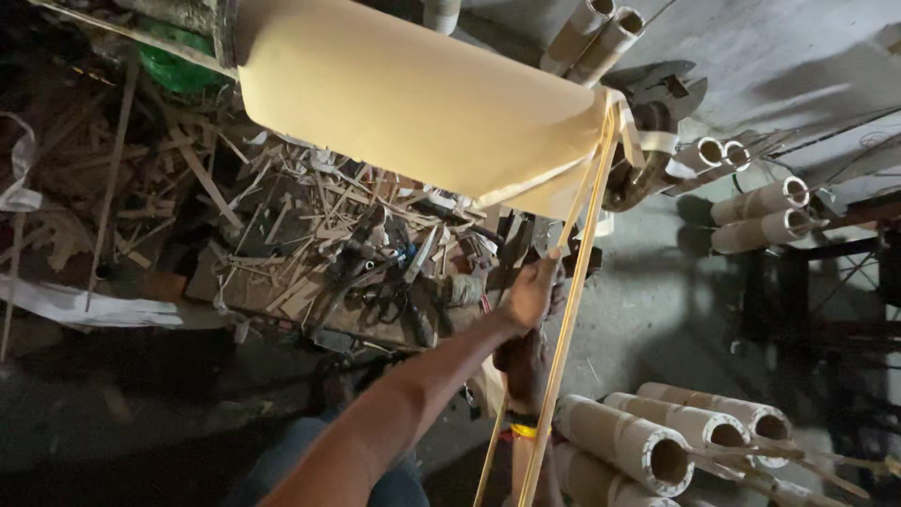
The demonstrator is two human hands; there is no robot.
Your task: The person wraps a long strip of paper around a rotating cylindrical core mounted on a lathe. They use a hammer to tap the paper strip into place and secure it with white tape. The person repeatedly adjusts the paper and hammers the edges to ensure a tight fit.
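Left hand [532, 293] pinches 1 of 2 thin yellow bamboo strips [574, 282] running up to the big tan paper-covered cylinder [413, 108]. Right hand [526, 371] below; grip unclear. Looks mid-fitting; next needs steady alignment w/ the cylinder edge.

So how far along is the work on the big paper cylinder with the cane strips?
Done: tan paper already wraps the large cylinder, and finished tubes lie stacked on the floor. In hand: one hand grips thin cane strips running up to the cylinder's end. Which hand it is, I cannot tell. Left: the strips' lower ends hang loose.
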